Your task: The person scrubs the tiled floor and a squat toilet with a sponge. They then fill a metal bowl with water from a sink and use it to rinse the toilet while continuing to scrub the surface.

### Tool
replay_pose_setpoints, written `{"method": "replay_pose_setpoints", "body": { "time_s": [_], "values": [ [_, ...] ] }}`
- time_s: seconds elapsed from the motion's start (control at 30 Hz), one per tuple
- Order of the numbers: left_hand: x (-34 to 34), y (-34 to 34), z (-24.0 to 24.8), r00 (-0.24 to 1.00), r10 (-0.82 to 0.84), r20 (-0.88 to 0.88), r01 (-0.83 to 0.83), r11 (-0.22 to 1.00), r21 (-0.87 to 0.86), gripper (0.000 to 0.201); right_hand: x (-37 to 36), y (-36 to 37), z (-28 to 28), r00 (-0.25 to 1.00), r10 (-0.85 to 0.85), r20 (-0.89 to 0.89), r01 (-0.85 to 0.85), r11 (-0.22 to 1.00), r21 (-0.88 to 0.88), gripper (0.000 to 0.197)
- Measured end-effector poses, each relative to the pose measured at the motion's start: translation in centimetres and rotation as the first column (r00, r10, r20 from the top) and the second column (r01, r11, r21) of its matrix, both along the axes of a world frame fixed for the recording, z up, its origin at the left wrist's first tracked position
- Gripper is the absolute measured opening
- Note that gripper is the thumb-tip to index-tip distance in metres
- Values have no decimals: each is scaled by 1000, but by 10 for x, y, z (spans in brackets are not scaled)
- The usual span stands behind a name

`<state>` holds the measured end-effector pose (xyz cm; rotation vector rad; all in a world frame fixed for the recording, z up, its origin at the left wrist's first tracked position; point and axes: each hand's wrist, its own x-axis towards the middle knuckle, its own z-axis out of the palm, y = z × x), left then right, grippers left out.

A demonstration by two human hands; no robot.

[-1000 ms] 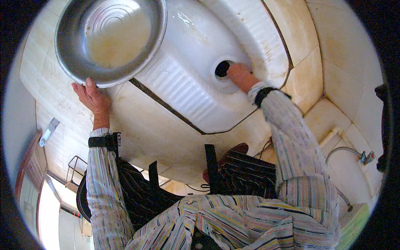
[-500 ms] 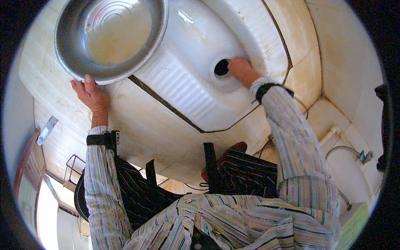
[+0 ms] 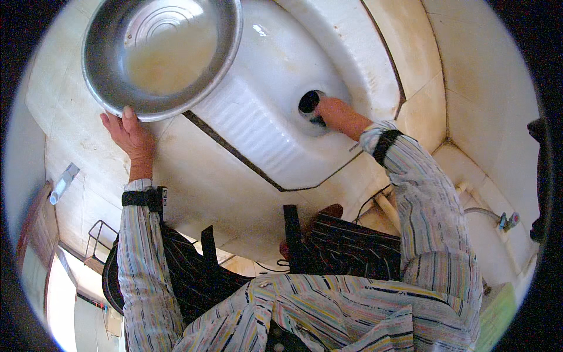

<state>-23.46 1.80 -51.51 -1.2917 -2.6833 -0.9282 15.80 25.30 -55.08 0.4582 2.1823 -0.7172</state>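
A wide metal basin (image 3: pixel 104 70) with shallow, cloudy yellowish water stands at the upper left, partly over the edge of a white squat toilet (image 3: pixel 252 117). My left hand (image 3: pixel 135 138) grips the basin's near rim, thumb on top and fingers below. At the toilet's dark drain hole (image 3: pixel 308 102), my right hand (image 3: pixel 340 115) reaches in at the right edge. Its fingers are hidden by the hand and the hole, so what they hold, if anything, does not show. Something small and dark lies just below the fingers at the hole's rim.
Pale, stained tiles (image 3: pixel 193 158) surround the toilet, with a wall rising at the right. A hose with a tap (image 3: pixel 509 221) is at the lower right. A wire rack (image 3: pixel 101 240) and a clear plastic bottle-like object (image 3: pixel 64 183) are at the left.
My right hand has turned and moved down a little at the drain hole, its forearm swinging right. My left hand keeps its grip on the basin. The view has shifted slightly.
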Motion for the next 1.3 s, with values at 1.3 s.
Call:
{"method": "replay_pose_setpoints", "body": {
  "time_s": [1.3],
  "values": [
    [-6,-2,-8,986,-24,-162,25,1000,4,44,87,36,61,821,0,-571,252,897,362,9]
  ]
}}
